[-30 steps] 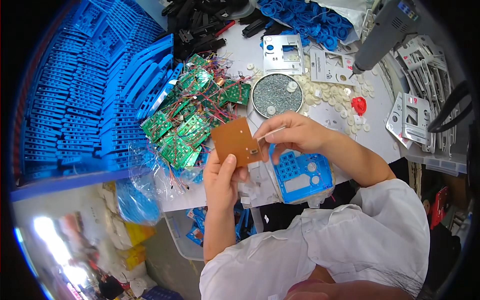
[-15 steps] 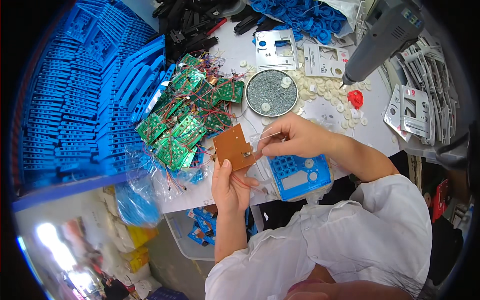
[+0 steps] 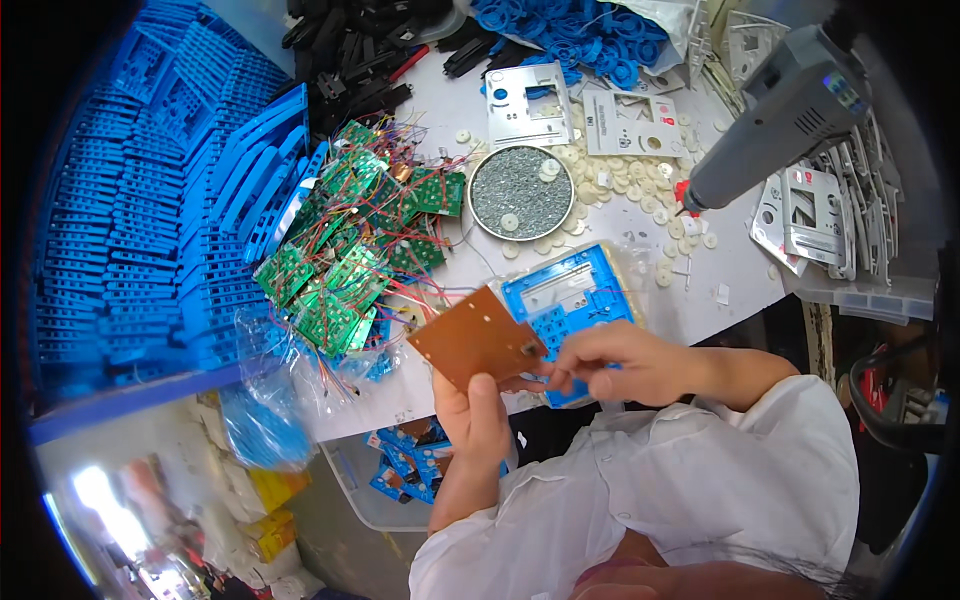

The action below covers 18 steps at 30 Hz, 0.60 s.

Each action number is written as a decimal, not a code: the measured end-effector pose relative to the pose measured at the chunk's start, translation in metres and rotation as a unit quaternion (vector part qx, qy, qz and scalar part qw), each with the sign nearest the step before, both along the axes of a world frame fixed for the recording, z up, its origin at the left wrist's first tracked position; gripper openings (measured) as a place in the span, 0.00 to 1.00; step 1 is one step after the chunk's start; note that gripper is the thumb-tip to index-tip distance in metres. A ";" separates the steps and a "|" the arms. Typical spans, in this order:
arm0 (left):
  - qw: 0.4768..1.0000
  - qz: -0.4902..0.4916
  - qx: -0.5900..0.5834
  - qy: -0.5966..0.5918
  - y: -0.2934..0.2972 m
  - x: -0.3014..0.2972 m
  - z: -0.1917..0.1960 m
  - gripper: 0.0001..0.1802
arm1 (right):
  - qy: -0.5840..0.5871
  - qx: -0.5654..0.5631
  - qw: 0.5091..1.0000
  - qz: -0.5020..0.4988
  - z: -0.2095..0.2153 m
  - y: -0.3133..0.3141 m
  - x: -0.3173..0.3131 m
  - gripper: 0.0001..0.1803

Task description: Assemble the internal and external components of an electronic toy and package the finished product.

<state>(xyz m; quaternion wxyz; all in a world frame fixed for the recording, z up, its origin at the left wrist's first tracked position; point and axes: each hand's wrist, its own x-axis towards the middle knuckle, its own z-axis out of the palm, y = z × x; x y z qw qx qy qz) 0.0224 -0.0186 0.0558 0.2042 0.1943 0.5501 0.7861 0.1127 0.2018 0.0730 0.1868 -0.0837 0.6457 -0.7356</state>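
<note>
My left hand (image 3: 472, 412) grips a brown circuit board (image 3: 465, 340) by its near edge, thumb on the bare brown face. A small metal part sits near the board's right corner. Beside that corner my right hand (image 3: 625, 365) is closed in a pinch; whatever lies between its fingertips is too small to make out. Behind both hands a blue plastic housing (image 3: 600, 268) with a grid of square holes rests on the table, partly covered by the board and my right hand. Left of the board lies a heap of green circuit boards (image 3: 345, 290) with thin coloured wires.
A round dish of small screws (image 3: 500, 185) stands mid-table, with cream plastic discs (image 3: 630, 180) scattered beside it. A grey electric screwdriver (image 3: 770, 120) hangs at the right. Blue casings (image 3: 140, 220) are stacked at the left. White faceplates (image 3: 815, 215) lie at the far right.
My right hand has moved down and toward me along the board's right side. The board has turned and come slightly nearer. More of the blue housing now shows behind it.
</note>
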 end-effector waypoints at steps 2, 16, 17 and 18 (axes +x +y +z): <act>1.000 0.011 0.017 0.007 -0.002 0.006 0.007 0.29 | 0.057 -0.059 0.996 -0.024 -0.022 -0.011 -0.009 0.31; 0.981 -0.152 -0.118 0.034 -0.028 0.029 -0.013 0.23 | -0.055 -0.301 0.950 0.064 -0.025 -0.018 -0.032 0.37; 0.982 -0.152 -0.113 0.026 -0.030 0.031 -0.015 0.22 | -0.047 -0.287 0.955 0.065 -0.023 -0.016 -0.032 0.34; 0.981 -0.149 -0.119 0.014 -0.029 0.031 -0.014 0.21 | -0.064 -0.283 0.956 0.053 -0.020 -0.014 -0.032 0.31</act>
